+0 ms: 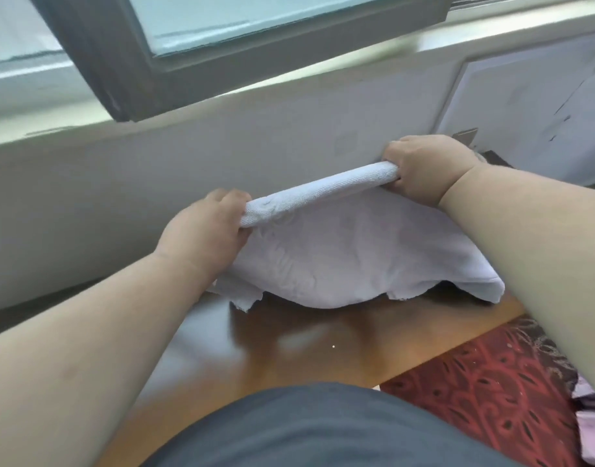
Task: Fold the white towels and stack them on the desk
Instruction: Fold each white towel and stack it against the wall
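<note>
Above the glossy brown wooden desk (289, 335), a white terry-cloth towel (350, 251) hangs doubled over, its folded top edge stretched between both hands. The left hand (205, 230) curls its fingers around the fold's left end; the right hand (427, 166) grips the right end. The towel's ragged lower edges droop just over the desk surface, beside a red patterned carpet (491, 382).

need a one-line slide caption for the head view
Both hands, left hand and right hand, grip a folded white towel by its top fold above the wooden desk.
</note>
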### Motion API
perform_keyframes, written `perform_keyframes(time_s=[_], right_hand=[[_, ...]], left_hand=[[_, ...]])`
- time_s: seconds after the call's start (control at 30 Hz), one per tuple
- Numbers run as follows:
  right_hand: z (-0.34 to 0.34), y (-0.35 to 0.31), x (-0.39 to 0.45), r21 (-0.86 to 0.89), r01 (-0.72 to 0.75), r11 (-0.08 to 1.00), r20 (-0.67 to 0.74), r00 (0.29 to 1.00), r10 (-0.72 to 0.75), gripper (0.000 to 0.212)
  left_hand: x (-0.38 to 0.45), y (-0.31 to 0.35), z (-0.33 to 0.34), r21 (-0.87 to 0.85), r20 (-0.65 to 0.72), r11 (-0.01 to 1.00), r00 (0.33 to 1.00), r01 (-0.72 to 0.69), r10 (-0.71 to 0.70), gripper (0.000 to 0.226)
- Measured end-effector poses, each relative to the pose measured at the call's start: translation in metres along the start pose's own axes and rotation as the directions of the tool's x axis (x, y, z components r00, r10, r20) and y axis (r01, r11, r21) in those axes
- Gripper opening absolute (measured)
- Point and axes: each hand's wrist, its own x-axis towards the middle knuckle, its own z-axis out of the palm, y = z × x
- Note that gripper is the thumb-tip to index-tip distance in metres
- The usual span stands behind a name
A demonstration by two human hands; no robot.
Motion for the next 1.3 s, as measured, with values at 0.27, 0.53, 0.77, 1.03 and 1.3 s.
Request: perform_keyframes(time_s=[0.27,0.53,0.77,1.03,1.3], right_hand=[[-0.006,-0.176,0.001,0.056,0.102,0.993,0.047,0.993,-0.105,0.036],[-0.006,-0.274,0.010,0.200,0.020,0.980,0.254,0.964,-0.072,0.032],[0.057,-0.318,0.031,0.253,0.015,0.967,0.433,0.892,-0.127,0.006],[0.139,-0.303,0.015,0.261,-0.182,0.948,0.618,0.786,-0.019,0.035],[0.168,-0.287,0.013,0.526,-0.305,0.794,0.521,0.853,-0.017,0.032]], left_hand=[[-0.128,-0.123,-0.069,0.058,-0.001,0.997,0.999,0.050,-0.050,0.026],[-0.189,-0.211,-0.131,-0.053,0.277,0.965,0.932,0.256,-0.232,0.017],[-0.198,-0.275,-0.093,-0.017,0.490,0.929,0.813,0.370,-0.315,0.007],[-0.176,-0.314,-0.007,0.232,0.564,0.913,0.718,0.336,-0.407,0.018],[-0.150,-0.254,0.060,0.256,0.471,0.934,0.812,0.247,-0.344,0.087]])
